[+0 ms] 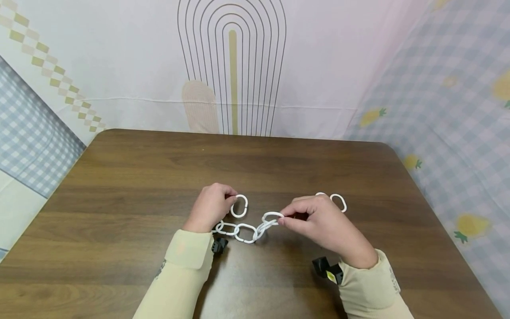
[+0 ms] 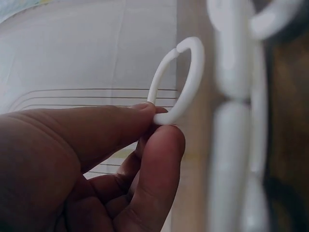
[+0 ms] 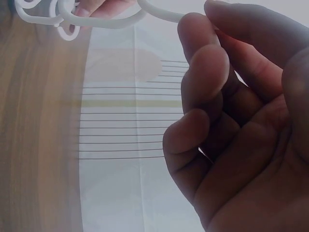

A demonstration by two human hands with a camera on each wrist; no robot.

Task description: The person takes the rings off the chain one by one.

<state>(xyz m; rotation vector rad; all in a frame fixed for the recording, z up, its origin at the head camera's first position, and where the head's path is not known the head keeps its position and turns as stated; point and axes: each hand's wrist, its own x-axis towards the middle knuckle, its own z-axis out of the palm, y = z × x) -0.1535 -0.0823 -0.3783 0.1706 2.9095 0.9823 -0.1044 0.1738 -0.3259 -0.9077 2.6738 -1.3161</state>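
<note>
My left hand point(image 1: 210, 206) pinches a single white oval plastic link point(image 2: 195, 72) between thumb and index finger; a small split shows in its rim. With thumb and index finger, my right hand point(image 1: 324, 221) holds the end link point(image 1: 272, 213) of a white chain point(image 1: 244, 241). Several joined links run from there leftward to below my left wrist, where the far end is hidden. In the left wrist view the chain passes close to the camera and is blurred. The left hand's link stands upright, apart from the end link in the head view.
Beyond my right hand lies a white link point(image 1: 343, 204) on the brown wooden table point(image 1: 139, 173), with another link point(image 1: 320, 193) partly hidden by the hand. A patterned cloth point(image 1: 326, 66) hangs behind the table's far edge, and a checked cloth point(image 1: 430, 110) hangs on the right.
</note>
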